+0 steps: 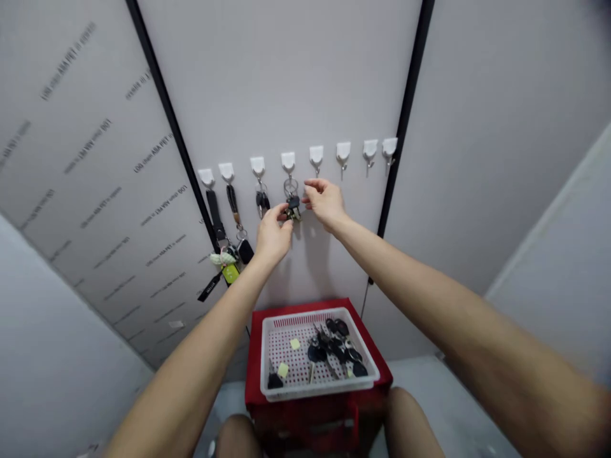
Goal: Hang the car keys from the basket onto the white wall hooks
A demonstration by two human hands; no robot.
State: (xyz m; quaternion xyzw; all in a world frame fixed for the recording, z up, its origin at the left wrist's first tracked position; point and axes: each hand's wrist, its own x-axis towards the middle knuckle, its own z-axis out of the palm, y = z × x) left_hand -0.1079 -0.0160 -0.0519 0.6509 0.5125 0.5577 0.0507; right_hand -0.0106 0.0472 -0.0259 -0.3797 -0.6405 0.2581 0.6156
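Observation:
A bunch of keys point(293, 205) hangs by its metal ring from a white wall hook point(287, 161), in the middle of a row of hooks. My left hand point(274, 236) is at the bunch's lower left, thumb and fingers apart, fingertips at the edge of the keys. Whether they touch is hard to tell. Just right of the ring, my right hand point(326, 202) has its fingers bent and apart, holding nothing. Behind my left hand, another set of dark keys point(262, 200) hangs from the adjacent hook.
Key straps point(215, 216) with tags and fobs hang from hooks at the left. More white hooks point(343, 151) continue rightward. Below, a white plastic basket point(265, 346) stands on a red box point(254, 375). Inside lie several loose keys point(334, 346) and small yellowish squares point(283, 370).

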